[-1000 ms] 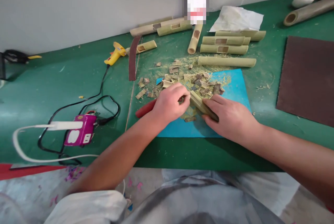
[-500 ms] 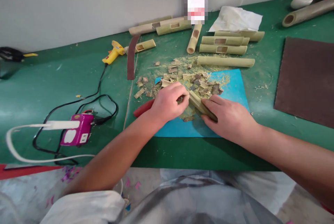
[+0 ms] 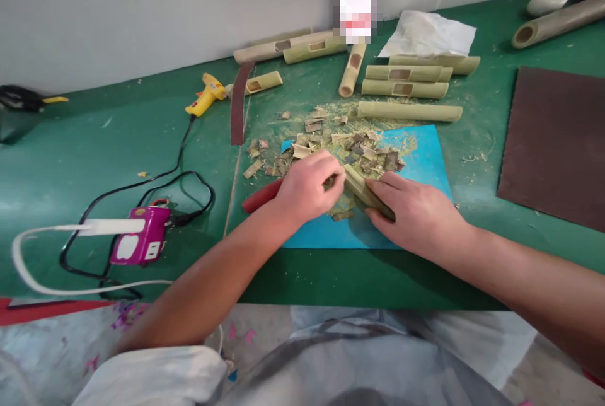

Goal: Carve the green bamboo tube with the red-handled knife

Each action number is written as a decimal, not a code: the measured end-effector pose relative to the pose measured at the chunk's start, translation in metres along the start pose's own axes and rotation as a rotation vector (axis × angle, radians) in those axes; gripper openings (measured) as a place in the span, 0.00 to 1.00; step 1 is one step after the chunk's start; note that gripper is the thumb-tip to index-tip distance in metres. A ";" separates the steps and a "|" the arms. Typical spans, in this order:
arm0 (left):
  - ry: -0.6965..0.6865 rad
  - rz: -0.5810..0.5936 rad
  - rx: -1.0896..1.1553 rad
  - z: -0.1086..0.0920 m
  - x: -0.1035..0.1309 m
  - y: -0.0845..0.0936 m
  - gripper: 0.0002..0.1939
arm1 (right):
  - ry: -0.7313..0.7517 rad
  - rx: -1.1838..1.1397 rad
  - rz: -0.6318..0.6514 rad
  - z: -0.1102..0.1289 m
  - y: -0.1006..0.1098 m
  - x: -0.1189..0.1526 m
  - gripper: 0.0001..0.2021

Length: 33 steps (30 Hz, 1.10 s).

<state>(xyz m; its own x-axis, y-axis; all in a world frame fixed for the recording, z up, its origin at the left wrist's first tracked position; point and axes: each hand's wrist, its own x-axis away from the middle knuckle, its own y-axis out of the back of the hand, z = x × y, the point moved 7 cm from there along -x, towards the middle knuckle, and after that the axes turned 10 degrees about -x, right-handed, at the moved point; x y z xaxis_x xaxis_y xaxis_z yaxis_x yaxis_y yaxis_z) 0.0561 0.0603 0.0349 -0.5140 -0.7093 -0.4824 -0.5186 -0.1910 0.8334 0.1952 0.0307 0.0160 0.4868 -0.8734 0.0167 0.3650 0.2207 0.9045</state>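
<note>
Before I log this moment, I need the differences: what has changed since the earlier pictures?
Apart from a slight camera shift, nothing visibly moved; nothing was taken up or let go. The right hand still holds the bamboo piece; the left hand stays curled by its end.

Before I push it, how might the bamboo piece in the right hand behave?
The bamboo piece is probably stiff: its visible length runs straight. It may roll if the right hand lets go, since its sides look rounded. It could slip, as shavings litter the blue sheet below.
</note>
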 end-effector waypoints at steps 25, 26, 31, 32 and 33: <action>0.388 -0.014 0.268 0.031 0.009 0.011 0.04 | 0.094 0.034 -0.105 -0.001 0.013 0.000 0.13; 0.420 -0.003 0.322 0.033 0.010 0.011 0.06 | 0.098 0.037 -0.109 -0.002 0.014 -0.001 0.13; 0.483 0.099 0.465 0.032 0.012 0.011 0.04 | 0.139 0.005 -0.115 -0.005 0.016 -0.002 0.13; 0.479 0.124 0.469 0.030 0.012 0.012 0.04 | 0.149 -0.010 -0.118 -0.005 0.016 -0.002 0.14; 0.473 0.150 0.476 0.029 0.011 0.012 0.04 | 0.159 -0.027 -0.118 -0.005 0.016 -0.002 0.15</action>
<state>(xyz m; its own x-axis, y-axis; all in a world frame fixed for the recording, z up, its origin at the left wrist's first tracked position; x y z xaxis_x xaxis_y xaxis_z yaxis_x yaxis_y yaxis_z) 0.0246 0.0694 0.0316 -0.3060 -0.9455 -0.1114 -0.7643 0.1742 0.6208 0.2040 0.0383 0.0279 0.5576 -0.8149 -0.1582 0.4472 0.1344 0.8843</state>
